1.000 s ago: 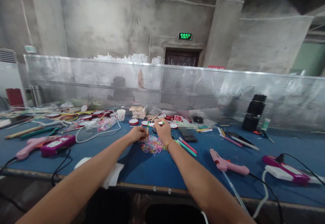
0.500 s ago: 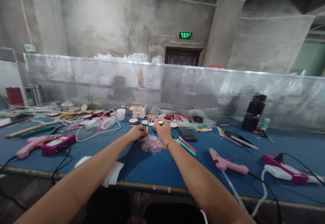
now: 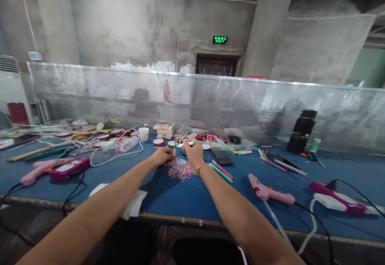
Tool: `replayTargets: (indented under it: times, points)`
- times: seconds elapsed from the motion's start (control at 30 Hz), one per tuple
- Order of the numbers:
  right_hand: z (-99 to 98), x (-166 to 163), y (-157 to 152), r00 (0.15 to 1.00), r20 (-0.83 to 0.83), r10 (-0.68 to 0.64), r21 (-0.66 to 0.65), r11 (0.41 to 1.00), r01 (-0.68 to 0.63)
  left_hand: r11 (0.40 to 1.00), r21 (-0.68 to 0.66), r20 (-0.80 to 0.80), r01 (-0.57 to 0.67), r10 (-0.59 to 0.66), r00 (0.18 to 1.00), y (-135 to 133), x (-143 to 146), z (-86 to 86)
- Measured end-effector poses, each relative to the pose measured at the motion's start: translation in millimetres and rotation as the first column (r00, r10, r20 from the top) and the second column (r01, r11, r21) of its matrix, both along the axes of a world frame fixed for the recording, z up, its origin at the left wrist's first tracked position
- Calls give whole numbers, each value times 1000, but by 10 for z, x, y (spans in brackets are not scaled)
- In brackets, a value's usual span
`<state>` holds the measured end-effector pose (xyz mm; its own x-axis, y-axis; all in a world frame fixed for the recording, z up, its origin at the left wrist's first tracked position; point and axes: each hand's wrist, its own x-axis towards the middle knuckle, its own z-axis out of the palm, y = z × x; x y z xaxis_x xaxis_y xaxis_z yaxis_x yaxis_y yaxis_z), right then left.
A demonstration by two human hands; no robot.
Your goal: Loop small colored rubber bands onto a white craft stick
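Both my arms reach out over a blue table (image 3: 168, 197). My left hand (image 3: 163, 156) is closed in a pinch on a thin wooden stick (image 3: 174, 148) with a green tip, held upright. My right hand (image 3: 194, 153) is closed round a white marker with a green cap (image 3: 190, 143), its tip beside the stick. A gold bracelet sits on my right wrist. Just below both hands lies a heap of small coloured rubber bands (image 3: 181, 170).
Pink glue guns lie at the left (image 3: 42, 168) and right (image 3: 266, 192), with cables. A purple-and-white tool (image 3: 338, 201) is far right. Round red-and-white discs (image 3: 210, 138), a small white cup (image 3: 143, 133), coloured pens (image 3: 221, 172), a black bottle (image 3: 301, 132) and a perforated metal screen (image 3: 240, 104) stand behind.
Both hands stay at the stick above the rubber bands; the right hand shifted slightly. The view tilted a little.
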<state>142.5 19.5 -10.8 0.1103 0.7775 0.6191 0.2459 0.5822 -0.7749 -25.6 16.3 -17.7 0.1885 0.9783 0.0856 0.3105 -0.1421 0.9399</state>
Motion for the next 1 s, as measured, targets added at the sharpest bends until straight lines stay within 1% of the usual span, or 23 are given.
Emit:
replayTargets:
  times: [0.17,0.37,0.57,0.77,0.9,1.0]
  points:
    - [0,-6,-9,1000,12,10,32,999,-10,1000,-8,3,2,-2,1000,0,-1,-5]
    - [8,9,2,1000,10,-22,11,1000,22,1000,1,-4,2,-2,1000,0,0,4]
    - [-1,-6,-1,1000,5,22,40,999,-22,1000,-5,0,3,-3,1000,13,-5,-8]
    - [-18,16,36,1000,12,-25,24,999,25,1000,-6,-2,-6,6,1000,27,-6,-19]
    - [-12,6,27,1000,-14,9,31,999,-8,1000,-12,-5,5,-5,1000,31,-11,-25]
    - [-4,-1,7,1000,-3,18,39,999,-18,1000,-8,0,19,-19,1000,47,-21,-40]
